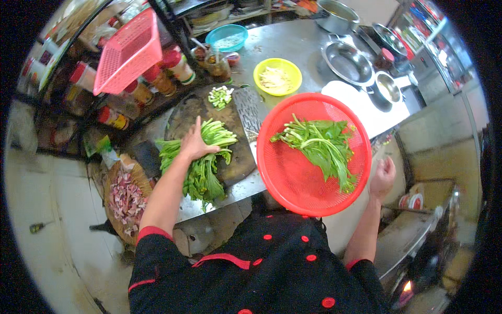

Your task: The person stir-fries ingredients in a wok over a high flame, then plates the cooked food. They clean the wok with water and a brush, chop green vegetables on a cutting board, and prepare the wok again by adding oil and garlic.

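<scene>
Centre-left, greens (206,175) are seemingly being steadied by the left hand (194,144), fingers spread; at right, the right hand (383,177) is being held curled, grip unclear.

Greens (205,175) lie on the chopping board (239,159), left of the basket (295,180).

one head-worn fisheye looks down from close above the hands (196,145) and table (290,42)

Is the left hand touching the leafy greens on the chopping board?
Touching. The head view shows the left hand laid directly on the leafy greens.
</scene>
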Demonstrator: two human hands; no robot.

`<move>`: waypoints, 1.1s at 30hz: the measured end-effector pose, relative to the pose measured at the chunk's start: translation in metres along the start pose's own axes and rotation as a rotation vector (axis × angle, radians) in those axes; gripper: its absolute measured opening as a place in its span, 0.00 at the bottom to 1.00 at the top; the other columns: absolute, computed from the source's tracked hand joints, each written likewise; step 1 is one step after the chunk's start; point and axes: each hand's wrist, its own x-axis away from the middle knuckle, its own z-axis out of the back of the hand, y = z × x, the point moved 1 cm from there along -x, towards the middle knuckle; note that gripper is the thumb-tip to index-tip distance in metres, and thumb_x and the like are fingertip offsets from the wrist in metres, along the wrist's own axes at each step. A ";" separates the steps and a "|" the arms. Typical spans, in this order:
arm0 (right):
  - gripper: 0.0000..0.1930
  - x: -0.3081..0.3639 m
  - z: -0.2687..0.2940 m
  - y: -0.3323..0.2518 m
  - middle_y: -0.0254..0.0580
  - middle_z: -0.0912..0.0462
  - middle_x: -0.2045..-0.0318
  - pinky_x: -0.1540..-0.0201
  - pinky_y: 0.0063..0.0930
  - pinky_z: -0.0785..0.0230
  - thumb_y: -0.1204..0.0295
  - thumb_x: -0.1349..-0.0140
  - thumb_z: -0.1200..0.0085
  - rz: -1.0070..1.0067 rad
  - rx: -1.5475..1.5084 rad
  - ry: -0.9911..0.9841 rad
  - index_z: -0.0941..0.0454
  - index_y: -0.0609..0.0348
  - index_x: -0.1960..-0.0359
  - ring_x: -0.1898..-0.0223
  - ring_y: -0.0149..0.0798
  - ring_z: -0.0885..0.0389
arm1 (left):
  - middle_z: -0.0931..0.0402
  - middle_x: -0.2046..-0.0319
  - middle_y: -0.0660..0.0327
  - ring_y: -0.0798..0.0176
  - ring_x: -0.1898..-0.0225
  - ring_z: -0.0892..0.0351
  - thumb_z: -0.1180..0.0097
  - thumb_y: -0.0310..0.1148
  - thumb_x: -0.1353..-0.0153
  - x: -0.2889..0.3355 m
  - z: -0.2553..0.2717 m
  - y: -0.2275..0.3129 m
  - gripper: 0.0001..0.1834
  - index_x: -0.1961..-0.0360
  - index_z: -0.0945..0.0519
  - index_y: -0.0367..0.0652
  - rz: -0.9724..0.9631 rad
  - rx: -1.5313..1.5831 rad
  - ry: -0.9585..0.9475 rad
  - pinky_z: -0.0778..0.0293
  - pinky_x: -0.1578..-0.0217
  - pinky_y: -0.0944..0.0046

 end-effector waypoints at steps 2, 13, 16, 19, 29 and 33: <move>0.18 0.015 0.030 0.057 0.47 0.21 0.58 0.57 0.29 0.29 0.67 0.40 0.48 -0.232 -0.050 0.145 0.29 0.64 0.51 0.60 0.39 0.23 | 0.49 0.36 0.44 0.45 0.35 0.48 0.30 0.58 0.68 0.003 0.013 0.006 0.65 0.33 0.54 0.45 -0.049 -0.168 0.080 0.51 0.37 0.45; 0.21 0.170 -0.077 0.171 0.40 0.22 0.54 0.52 0.38 0.31 0.63 0.47 0.43 -0.764 -1.169 -0.265 0.27 0.59 0.52 0.54 0.44 0.24 | 0.23 0.61 0.56 0.61 0.65 0.21 0.47 0.42 0.39 0.147 -0.119 0.133 0.18 0.56 0.27 0.38 0.302 1.390 -0.465 0.24 0.64 0.59; 0.23 0.150 -0.068 0.161 0.45 0.21 0.57 0.54 0.41 0.30 0.59 0.49 0.42 -0.144 0.346 -0.549 0.27 0.55 0.53 0.55 0.51 0.24 | 0.24 0.58 0.55 0.58 0.61 0.21 0.49 0.32 0.40 0.157 -0.151 0.164 0.15 0.54 0.29 0.37 0.346 1.458 -0.329 0.23 0.60 0.56; 0.25 0.135 -0.023 0.164 0.47 0.20 0.61 0.56 0.43 0.31 0.53 0.53 0.41 -0.302 0.400 -0.673 0.25 0.53 0.56 0.58 0.51 0.22 | 0.25 0.56 0.53 0.54 0.56 0.24 0.53 0.19 0.49 0.167 -0.155 0.189 0.19 0.53 0.30 0.33 0.336 1.663 -0.163 0.26 0.53 0.55; 0.26 0.070 0.172 0.293 0.54 0.19 0.67 0.60 0.43 0.29 0.54 0.59 0.37 -0.603 0.500 -0.552 0.25 0.58 0.60 0.63 0.52 0.20 | 0.24 0.57 0.52 0.53 0.54 0.25 0.50 0.18 0.52 0.290 -0.220 0.266 0.20 0.55 0.28 0.30 0.502 1.551 -0.408 0.31 0.49 0.53; 0.24 0.040 0.216 0.350 0.55 0.20 0.69 0.61 0.41 0.30 0.58 0.64 0.37 -0.534 0.480 -0.341 0.25 0.62 0.67 0.65 0.53 0.21 | 0.27 0.54 0.52 0.53 0.53 0.27 0.51 0.19 0.50 0.250 -0.308 0.299 0.20 0.52 0.31 0.34 0.733 1.449 -0.565 0.29 0.51 0.50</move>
